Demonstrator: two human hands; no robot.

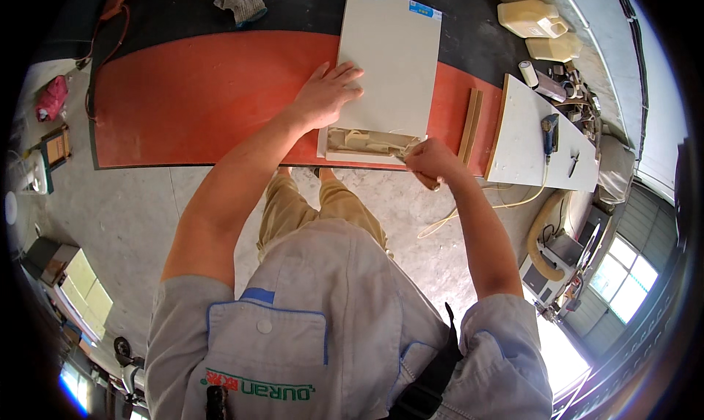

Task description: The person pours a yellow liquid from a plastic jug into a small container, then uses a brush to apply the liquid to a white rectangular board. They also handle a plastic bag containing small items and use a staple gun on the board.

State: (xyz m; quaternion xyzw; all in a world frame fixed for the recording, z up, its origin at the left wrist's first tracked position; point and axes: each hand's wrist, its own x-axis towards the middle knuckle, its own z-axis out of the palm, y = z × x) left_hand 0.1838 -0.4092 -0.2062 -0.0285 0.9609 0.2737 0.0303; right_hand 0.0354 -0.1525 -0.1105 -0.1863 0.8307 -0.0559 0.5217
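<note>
A pale, off-white panel [389, 60] lies lengthwise on the red-topped table, its near end by the front edge. My left hand [330, 96] rests on the panel's left edge, fingers stretched out. Across the near end runs a band of uneven beige material [367, 141], bordered by a light strip on the near side. My right hand [433, 159] is closed round a wooden-handled tool [427, 181] at the band's right end. Its handle sticks out below the fist; the working end is mostly hidden, so its exact kind is unclear.
The red table surface [198, 104] stretches left. A grey glove [240, 2] lies at the back. Narrow brown strips [471, 126] lie right of the panel. Further right, a white board [539, 137] carries a blue air tool [550, 134] with a yellow hose [506, 206]. Plastic jugs [532, 19] stand behind.
</note>
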